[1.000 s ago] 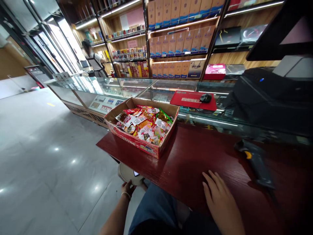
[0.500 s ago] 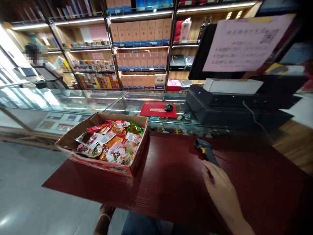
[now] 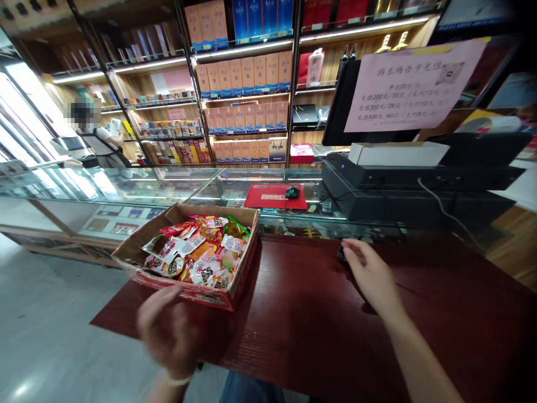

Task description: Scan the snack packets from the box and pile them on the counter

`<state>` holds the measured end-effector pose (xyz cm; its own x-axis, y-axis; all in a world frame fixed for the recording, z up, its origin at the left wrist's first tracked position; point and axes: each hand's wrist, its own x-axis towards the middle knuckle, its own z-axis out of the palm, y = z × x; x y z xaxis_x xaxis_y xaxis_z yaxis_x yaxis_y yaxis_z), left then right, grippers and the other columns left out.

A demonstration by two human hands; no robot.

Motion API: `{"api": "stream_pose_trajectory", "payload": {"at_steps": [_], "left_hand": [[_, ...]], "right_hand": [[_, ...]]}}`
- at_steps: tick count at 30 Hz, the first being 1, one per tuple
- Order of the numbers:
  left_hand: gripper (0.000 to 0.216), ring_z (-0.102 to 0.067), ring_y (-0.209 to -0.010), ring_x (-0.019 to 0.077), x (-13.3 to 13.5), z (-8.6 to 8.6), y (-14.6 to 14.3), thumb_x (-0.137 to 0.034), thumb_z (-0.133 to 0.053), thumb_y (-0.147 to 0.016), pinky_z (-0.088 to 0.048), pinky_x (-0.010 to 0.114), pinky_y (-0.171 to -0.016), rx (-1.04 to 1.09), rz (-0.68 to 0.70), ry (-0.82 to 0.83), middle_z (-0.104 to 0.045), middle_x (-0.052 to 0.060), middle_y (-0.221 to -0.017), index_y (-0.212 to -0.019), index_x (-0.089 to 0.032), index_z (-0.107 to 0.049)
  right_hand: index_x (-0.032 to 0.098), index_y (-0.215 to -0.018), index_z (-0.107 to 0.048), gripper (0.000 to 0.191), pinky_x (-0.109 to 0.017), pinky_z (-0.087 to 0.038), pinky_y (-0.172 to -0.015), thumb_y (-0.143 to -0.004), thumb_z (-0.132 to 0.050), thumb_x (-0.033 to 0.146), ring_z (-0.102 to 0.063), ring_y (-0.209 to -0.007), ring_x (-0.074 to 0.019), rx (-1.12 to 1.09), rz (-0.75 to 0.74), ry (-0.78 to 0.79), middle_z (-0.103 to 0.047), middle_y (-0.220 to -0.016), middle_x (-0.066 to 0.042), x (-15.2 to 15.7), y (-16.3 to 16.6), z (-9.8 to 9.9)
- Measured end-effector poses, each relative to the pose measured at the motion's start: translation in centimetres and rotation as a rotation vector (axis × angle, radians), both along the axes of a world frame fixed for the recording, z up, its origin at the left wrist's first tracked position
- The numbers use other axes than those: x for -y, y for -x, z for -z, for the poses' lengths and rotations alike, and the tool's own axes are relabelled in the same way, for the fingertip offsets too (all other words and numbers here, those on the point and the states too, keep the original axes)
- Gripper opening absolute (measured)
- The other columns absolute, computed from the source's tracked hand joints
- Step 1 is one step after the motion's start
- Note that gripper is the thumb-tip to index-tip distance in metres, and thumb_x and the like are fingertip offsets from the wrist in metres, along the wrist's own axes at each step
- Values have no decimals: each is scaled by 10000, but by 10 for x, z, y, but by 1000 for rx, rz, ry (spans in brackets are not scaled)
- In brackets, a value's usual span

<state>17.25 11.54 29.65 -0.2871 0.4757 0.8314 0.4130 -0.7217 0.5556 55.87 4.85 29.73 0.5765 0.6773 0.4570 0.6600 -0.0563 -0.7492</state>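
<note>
The right hand [image 3: 369, 274] lies on the dark red bench [image 3: 310, 319], its fingers curled over a black scanner [image 3: 342, 256] of which only a small dark part shows past the fingertips; the hand covers the rest, so whether it truly grips the scanner cannot be told. The left hand [image 3: 168, 330] is raised in front of the near edge of the bench, blurred, fingers loosely spread and holding nothing, just before the near wall of a cardboard box [image 3: 184, 291]. The box stands on the left part of the bench, open at the top and filled with small snack packets [image 3: 197, 252] in red, orange, white and green. Behind the bench runs a glass counter [image 3: 126, 190] with a red pad [image 3: 274, 196] and a black mouse [image 3: 292, 192] on it. To the right stands a black till [image 3: 403, 190] with a pink notice [image 3: 411, 84] fixed to the back of its screen. Shelves [image 3: 243, 84] of boxed goods fill the back wall, and another person [image 3: 98, 143] stands at the far left by them.
</note>
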Motion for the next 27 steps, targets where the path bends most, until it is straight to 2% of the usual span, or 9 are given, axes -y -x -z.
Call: {"api": "stream_pose_trajectory", "payload": {"at_steps": [1, 3, 4, 5, 6, 8, 11, 13, 27], "left_hand": [[235, -581, -1033, 200, 5, -8, -29, -175, -563, -833, -453, 409, -980, -80, 109, -50, -614, 39, -1032, -1059, -239, -567], [291, -585, -1086, 195, 9, -12, -88, -145, -488, -872, -480, 395, -968, -343, 453, -52, -627, 66, -1095, -1136, -241, -559], [323, -561, -1155, 202, 6, -7, -115, -163, -476, -885, -471, 394, -996, -529, 600, -39, -625, 81, -1153, -1190, -239, -549], [346, -520, -1229, 205, 0, 2, -138, -181, -463, -900, -443, 396, -1043, -682, 680, -16, -611, 85, -1224, -1232, -240, -541], [370, -465, -1301, 208, -8, 15, -156, -198, -452, -915, -405, 401, -1088, -804, 699, 36, -576, 89, -1306, -1276, -232, -524], [418, -362, -1392, 244, -30, 46, -178, -230, -446, -925, -350, 436, -1132, -949, 589, 219, -469, 116, -1442, -1340, -199, -490], [460, -295, -1428, 318, -59, 86, -184, -337, -452, -935, -283, 548, -1141, -1137, 472, 451, -422, 144, -1484, -1371, -193, -482], [467, -304, -1425, 317, -68, 99, -180, -384, -427, -947, -255, 554, -1151, -1205, 483, 476, -407, 120, -1504, -1384, -228, -475], [448, -310, -1424, 306, -62, 89, -177, -392, -439, -951, -253, 532, -1162, -1221, 481, 481, -417, 112, -1500, -1367, -236, -496]], "right_hand": [[193, -1174, -628, 348, -401, -515, -912, -944, -477, 407, -665, -1024, -247, 81, -35, 13, -691, -1165, -119, -9, 6, 7], [164, -1243, -601, 374, -437, -433, -1031, -962, -440, 352, -592, -1168, -264, 294, -143, 91, -649, -1246, -132, -23, 16, 27], [149, -1269, -591, 391, -444, -395, -1071, -964, -434, 335, -542, -1238, -273, 388, -201, 132, -619, -1298, -140, -28, 19, 40], [138, -1295, -579, 405, -454, -370, -1093, -968, -420, 315, -492, -1296, -282, 460, -231, 169, -586, -1350, -144, -32, 21, 55], [126, -1317, -566, 416, -465, -365, -1095, -972, -405, 294, -455, -1332, -288, 517, -248, 206, -549, -1394, -154, -34, 22, 71], [122, -1337, -556, 427, -521, -349, -1092, -974, -410, 292, -424, -1356, -308, 603, -208, 271, -522, -1420, -173, -33, 22, 100], [127, -1325, -579, 429, -521, -365, -1077, -969, -442, 324, -475, -1317, -318, 669, -170, 336, -552, -1391, -175, -28, 20, 128], [152, -1327, -586, 421, -511, -362, -1081, -963, -462, 324, -479, -1313, -317, 686, -154, 359, -551, -1398, -155, -26, 19, 134], [187, -1302, -603, 409, -531, -391, -1051, -967, -437, 351, -499, -1299, -308, 681, -172, 312, -574, -1372, -155, -25, 17, 132]]}}
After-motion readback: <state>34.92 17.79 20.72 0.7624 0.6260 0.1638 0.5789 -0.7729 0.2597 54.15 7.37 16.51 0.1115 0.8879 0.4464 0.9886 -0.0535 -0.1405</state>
